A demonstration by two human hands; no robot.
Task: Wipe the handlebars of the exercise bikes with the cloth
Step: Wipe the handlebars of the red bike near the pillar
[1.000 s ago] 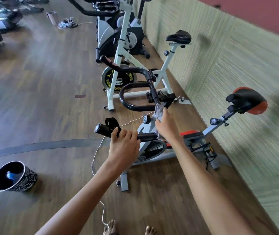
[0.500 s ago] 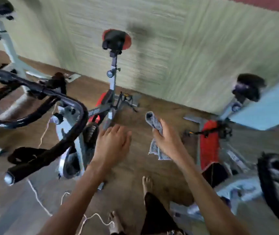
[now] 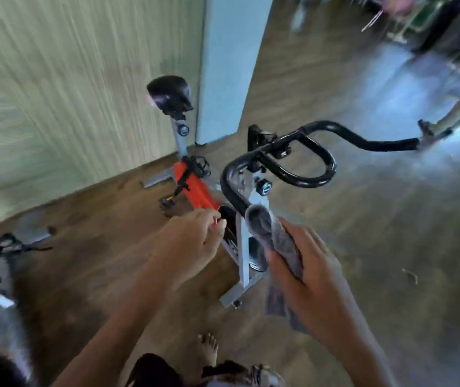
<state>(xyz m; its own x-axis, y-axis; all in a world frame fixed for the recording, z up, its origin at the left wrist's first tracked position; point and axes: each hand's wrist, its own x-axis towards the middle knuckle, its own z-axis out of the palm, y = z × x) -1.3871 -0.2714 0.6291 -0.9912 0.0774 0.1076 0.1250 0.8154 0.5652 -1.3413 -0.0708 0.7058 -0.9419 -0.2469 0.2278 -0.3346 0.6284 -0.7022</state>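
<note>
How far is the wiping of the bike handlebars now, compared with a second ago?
Done, apparently: the previous bike, whose handlebar the cloth was on a second ago. In hand: the right hand grips the cloth, its top at the near end of this bike's handlebars; contact is unclear. The left hand holds nothing. Left: these handlebars' whole length.

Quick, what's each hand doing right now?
Left hand: open, holding nothing.
Right hand: grips the cloth.
</note>
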